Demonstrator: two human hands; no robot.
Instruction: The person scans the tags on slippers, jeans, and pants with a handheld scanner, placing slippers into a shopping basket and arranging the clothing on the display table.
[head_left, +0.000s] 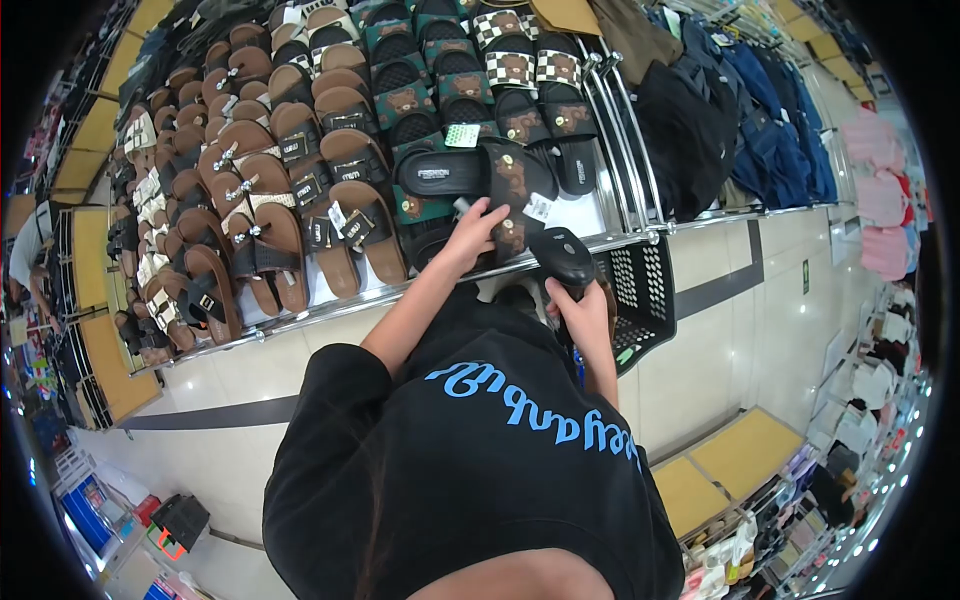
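A big shelf [583,212] is holding rows of brown slippers [265,160]. A black basket [640,300] is sitting near the right hand [583,303]. A black bear slipper [510,175] is resting over others near the shelf's front, and the left hand [474,240] is bending its grip closed on the strap. The right grip is wrapping around a black thing [562,257]. A white tag [538,206] is touching the strap.

One wide, round view from the wearer's head, tipped steeply down.
It looks forward over the black shirt [470,470], very close along the bottom, to the left hand [474,236] and right hand [582,308] near mid-frame, with the slipper rack [615,242] just beyond; pale floor [700,325] spreads either side (the corners go black).
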